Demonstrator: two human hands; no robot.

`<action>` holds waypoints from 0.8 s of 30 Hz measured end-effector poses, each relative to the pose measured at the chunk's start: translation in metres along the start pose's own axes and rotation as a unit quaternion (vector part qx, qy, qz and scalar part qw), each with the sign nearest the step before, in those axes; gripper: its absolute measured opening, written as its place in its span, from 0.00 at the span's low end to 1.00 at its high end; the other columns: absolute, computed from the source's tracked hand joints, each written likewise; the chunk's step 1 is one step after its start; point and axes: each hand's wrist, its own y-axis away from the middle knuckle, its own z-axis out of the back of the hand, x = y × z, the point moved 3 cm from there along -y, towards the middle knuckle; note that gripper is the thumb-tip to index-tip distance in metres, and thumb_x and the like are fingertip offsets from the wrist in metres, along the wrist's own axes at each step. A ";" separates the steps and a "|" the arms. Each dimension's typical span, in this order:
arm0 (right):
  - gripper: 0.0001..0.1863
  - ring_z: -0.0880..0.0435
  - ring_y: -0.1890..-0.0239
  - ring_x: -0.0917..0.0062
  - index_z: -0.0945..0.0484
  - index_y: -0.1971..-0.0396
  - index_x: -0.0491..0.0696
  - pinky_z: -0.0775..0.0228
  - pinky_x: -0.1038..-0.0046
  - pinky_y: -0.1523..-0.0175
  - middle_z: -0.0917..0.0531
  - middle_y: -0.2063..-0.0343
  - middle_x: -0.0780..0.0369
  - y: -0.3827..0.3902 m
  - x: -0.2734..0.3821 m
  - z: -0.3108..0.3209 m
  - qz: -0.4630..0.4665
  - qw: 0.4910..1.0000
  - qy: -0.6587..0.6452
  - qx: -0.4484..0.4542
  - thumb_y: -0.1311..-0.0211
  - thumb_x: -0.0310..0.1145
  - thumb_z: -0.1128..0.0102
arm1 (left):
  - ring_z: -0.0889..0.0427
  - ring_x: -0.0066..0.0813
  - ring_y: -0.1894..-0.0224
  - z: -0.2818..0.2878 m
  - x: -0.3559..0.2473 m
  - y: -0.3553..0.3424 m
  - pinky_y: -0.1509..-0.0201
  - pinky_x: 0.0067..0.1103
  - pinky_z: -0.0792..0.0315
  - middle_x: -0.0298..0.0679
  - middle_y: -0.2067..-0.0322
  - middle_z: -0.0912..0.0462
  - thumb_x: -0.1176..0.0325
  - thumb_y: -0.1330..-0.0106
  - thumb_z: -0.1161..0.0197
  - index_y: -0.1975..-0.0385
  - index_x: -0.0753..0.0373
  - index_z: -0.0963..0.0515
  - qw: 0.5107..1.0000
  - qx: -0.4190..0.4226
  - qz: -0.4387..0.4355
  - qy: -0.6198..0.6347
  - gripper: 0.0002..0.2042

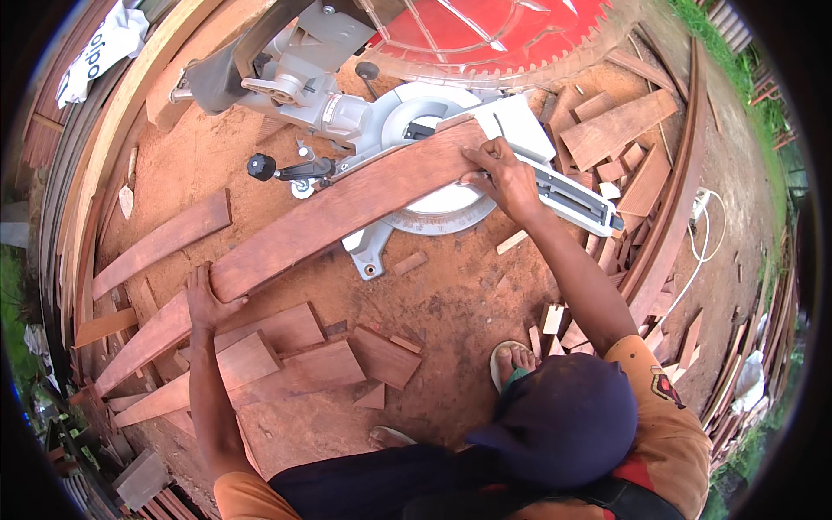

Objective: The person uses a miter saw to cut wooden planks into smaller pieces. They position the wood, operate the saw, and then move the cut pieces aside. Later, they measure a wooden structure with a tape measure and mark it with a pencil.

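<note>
A long reddish-brown wooden board (347, 204) lies slantwise across the grey base of a miter saw (446, 221). My left hand (208, 299) grips the board's near left end, thumb along its lower edge. Up by the far right end, my right hand (503, 178) is closed on the board's edge, with its fingers bent. The saw's large toothed blade (511, 35) stands raised beyond the board, behind a clear guard, with red showing there. Another board (143, 347) stretches down and left from beside my left hand.
Cut boards (299, 374) lie on the sawdust-covered ground near my feet. Offcuts (620, 130) are heaped right of the saw. A black clamp knob (260, 166) sticks out left of the base. Further left are a trowel (127, 186) and long timber (113, 147). A white cable (696, 260) runs at right.
</note>
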 end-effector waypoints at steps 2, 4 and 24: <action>0.26 0.13 0.63 0.67 0.17 0.44 0.58 0.18 0.63 0.59 0.19 0.52 0.62 0.005 -0.008 0.009 -0.032 0.999 0.001 0.005 0.45 0.43 0.25 | 0.29 0.55 0.42 -0.003 -0.006 -0.014 0.34 0.44 0.37 0.53 0.48 0.26 0.41 0.63 0.20 0.39 0.69 0.32 1.000 0.006 -0.006 -0.019 0.53; 0.26 0.12 0.61 0.67 0.17 0.42 0.58 0.18 0.64 0.56 0.19 0.51 0.62 0.009 -0.013 0.015 -0.049 0.998 0.031 -0.004 0.43 0.43 0.26 | 0.30 0.57 0.40 -0.008 -0.016 -0.029 0.33 0.45 0.38 0.54 0.45 0.26 0.40 0.61 0.20 0.37 0.69 0.33 0.999 0.023 -0.012 -0.025 0.53; 0.21 0.37 0.26 0.68 0.24 0.41 0.52 0.64 0.39 0.22 0.26 0.35 0.61 0.294 -0.034 0.118 -0.229 0.888 0.329 0.226 0.29 0.44 0.44 | 0.51 0.58 0.21 -0.009 -0.011 0.022 0.20 0.47 0.53 0.58 0.23 0.51 0.45 0.42 0.25 0.25 0.69 0.44 0.995 0.008 0.055 0.086 0.51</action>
